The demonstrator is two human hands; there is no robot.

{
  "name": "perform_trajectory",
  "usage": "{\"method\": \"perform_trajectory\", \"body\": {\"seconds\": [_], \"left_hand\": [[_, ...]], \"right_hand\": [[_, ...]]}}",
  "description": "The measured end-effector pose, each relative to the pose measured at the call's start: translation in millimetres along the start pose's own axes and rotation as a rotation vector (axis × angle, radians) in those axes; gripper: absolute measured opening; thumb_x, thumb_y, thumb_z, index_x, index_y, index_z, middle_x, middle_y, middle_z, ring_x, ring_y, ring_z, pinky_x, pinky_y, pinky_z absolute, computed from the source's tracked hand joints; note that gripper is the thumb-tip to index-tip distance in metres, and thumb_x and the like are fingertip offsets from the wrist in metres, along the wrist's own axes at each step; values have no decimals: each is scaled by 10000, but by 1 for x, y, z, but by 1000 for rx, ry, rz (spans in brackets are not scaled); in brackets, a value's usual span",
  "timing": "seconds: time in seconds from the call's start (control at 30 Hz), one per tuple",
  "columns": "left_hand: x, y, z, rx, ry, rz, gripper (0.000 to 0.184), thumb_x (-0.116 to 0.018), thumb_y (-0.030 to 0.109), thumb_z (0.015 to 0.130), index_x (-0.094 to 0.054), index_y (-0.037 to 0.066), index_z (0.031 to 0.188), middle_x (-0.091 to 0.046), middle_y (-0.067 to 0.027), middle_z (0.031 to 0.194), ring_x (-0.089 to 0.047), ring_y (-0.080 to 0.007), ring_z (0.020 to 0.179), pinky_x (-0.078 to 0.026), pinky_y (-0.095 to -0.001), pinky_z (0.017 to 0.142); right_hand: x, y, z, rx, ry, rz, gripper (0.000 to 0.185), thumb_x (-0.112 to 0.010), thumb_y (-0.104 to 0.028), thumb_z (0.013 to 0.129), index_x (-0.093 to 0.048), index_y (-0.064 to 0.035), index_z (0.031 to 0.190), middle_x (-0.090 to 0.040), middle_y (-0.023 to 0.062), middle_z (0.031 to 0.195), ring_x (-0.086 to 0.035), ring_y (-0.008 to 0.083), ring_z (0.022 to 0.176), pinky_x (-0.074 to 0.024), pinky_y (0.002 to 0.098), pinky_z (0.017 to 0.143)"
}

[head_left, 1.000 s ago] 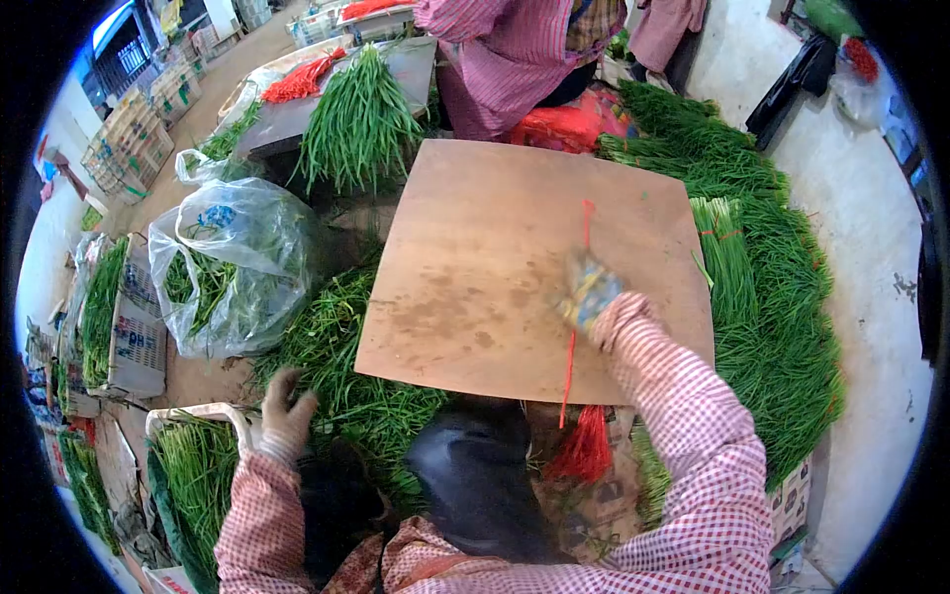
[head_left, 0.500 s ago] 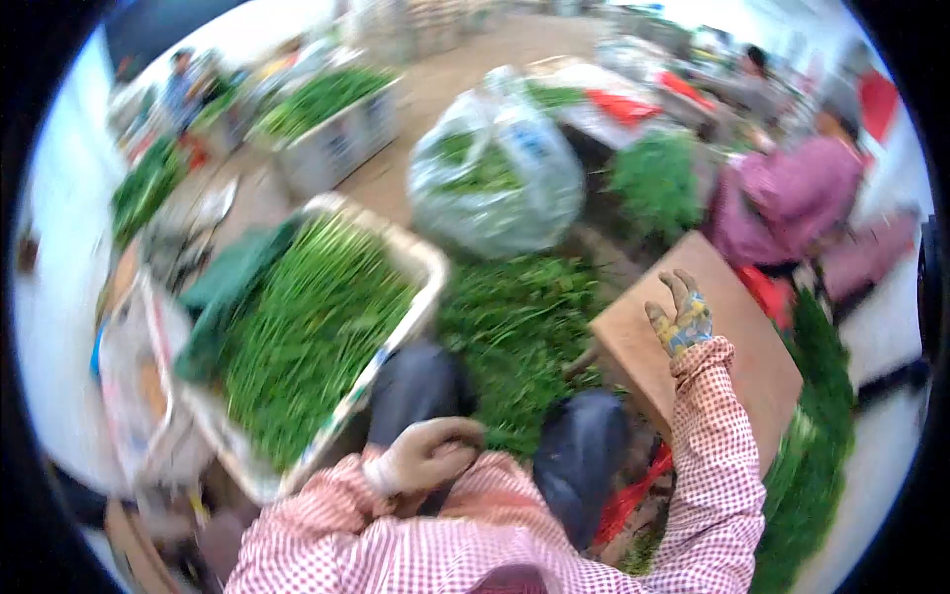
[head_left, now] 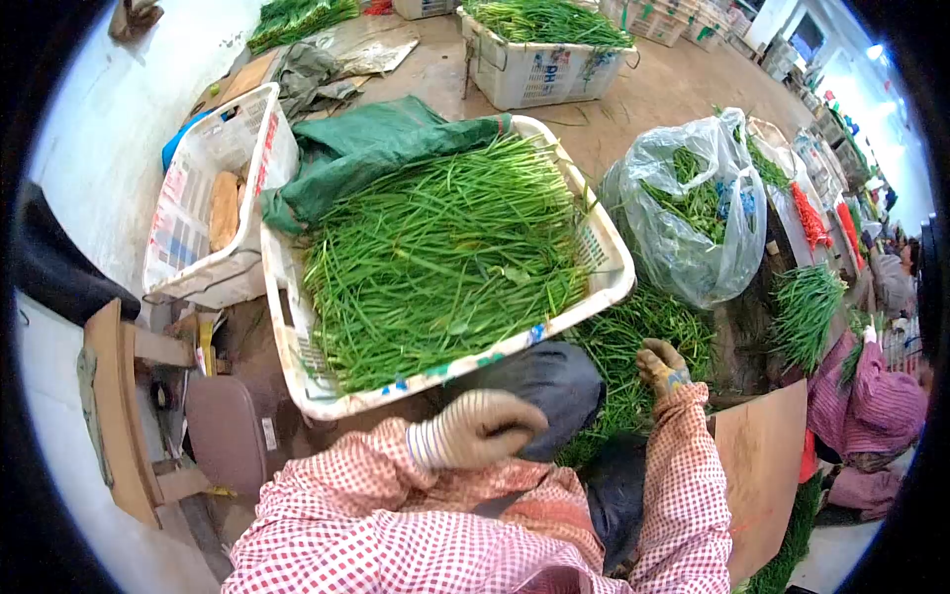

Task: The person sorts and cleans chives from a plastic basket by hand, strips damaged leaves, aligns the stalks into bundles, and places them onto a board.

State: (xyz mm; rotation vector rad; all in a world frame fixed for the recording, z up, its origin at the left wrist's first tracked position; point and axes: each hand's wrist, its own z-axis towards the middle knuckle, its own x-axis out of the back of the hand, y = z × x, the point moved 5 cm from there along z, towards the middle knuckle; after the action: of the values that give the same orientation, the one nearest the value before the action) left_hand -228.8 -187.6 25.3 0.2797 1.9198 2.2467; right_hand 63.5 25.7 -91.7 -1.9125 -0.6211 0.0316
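Note:
My left hand (head_left: 480,428), in a pale knit glove with a striped cuff, hovers over my lap with its fingers curled in; I see nothing in it. My right hand (head_left: 665,366), in a stained patterned glove, is above the loose greens on the floor, its fingers slightly apart and nothing visible in them. In front of me on the left stands a white plastic crate (head_left: 426,381) full of long green garlic chives (head_left: 445,257). A dark green cloth (head_left: 381,148) drapes over its far left corner. More greens (head_left: 643,332) lie between the crate and a wooden board (head_left: 757,475).
A clear plastic bag of greens (head_left: 683,247) stands beyond my right hand. A smaller white crate (head_left: 223,193) and a brown seat back (head_left: 226,433) are on the left. Another filled crate (head_left: 539,74) stands farther back. A person in purple (head_left: 866,401) sits at right.
My view has turned left, toward the filled crate. My right hand has moved off the board and over the loose greens, its fingers less spread. My left hand stays curled near my lap.

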Motion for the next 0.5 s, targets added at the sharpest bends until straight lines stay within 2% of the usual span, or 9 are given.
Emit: {"method": "perform_trajectory", "body": {"seconds": [0.03, 0.1, 0.17, 0.23, 0.27, 0.3, 0.37, 0.4, 0.5], "left_hand": [[22, 2, 19, -128, 96, 122, 223, -629, 35, 807, -637, 15, 1028, -662, -113, 933, -633, -203, 866, -507, -310, 791], [60, -23, 61, -107, 215, 234, 232, -630, 23, 782, -635, 3, 1014, -668, -143, 954, -653, -224, 881, -516, -333, 798], [99, -30, 110, -93, 274, 403, 276, -663, 47, 775, -634, -5, 1044, -669, -145, 1010, -646, -246, 942, -501, -337, 855], [133, -51, 155, -126, 288, 775, 583, -723, 129, 725, -497, -11, 1245, -571, -190, 1205, -562, -309, 1104, -438, -383, 974], [154, -61, 177, -40, 291, 868, 767, -768, 199, 686, -401, -20, 1323, -487, -217, 1288, -465, -333, 1214, -379, -396, 1033], [168, -61, 196, 218, 267, 990, 981, -823, 304, 607, -309, -26, 1376, -420, -226, 1334, -383, -354, 1276, -305, -405, 1087], [193, -77, 223, 226, 312, 1185, 1153, -858, 408, 516, -257, -23, 1401, -399, -224, 1349, -361, -366, 1286, -252, -421, 1111], [202, -83, 236, 315, 291, 1214, 1248, -865, 473, 467, -222, -28, 1412, -362, -227, 1384, -323, -366, 1317, -191, -437, 1132], [225, -96, 271, 417, 229, 1371, 1314, -851, 545, 446, -180, -13, 1429, -270, -215, 1460, -199, -342, 1393, -118, -469, 1144]], "right_hand": [[-5, -8, 10, 60, -17, 261, 424, -633, -219, 890, -503, -5, 1233, -617, 104, 1014, -600, 160, 839, -478, 252, 650], [-36, -67, 13, 45, 104, 270, 351, -633, -171, 890, -520, 13, 1167, -617, 90, 948, -600, 144, 797, -471, 222, 609], [-64, -92, 38, -25, -41, 521, 287, -630, -159, 886, -540, 5, 1104, -616, 69, 934, -601, 149, 803, -492, 240, 625], [-100, -127, 57, -112, 1, 486, 223, -630, -139, 880, -552, -7, 1042, -610, 65, 913, -606, 158, 798, -501, 241, 635], [-114, -128, 80, -83, -38, 545, 205, -628, -128, 878, -558, -13, 1033, -613, 72, 924, -611, 166, 799, -504, 241, 646], [-129, -118, 107, -53, -75, 602, 188, -626, -117, 876, -565, -18, 1024, -617, 78, 935, -616, 174, 800, -506, 241, 657], [-156, -98, 154, -45, -39, 853, 219, -619, -95, 876, -553, -21, 1071, -625, 97, 948, -621, 178, 823, -520, 254, 703], [-165, -107, 157, -120, 95, 855, 268, -630, -90, 872, -542, -6, 1110, -612, 71, 988, -605, 135, 821, -509, 226, 669], [-184, -95, 198, -187, 170, 802, 479, -625, -68, 861, -424, -4, 1291, -586, 105, 1080, -576, 162, 831, -504, 265, 679]]}}
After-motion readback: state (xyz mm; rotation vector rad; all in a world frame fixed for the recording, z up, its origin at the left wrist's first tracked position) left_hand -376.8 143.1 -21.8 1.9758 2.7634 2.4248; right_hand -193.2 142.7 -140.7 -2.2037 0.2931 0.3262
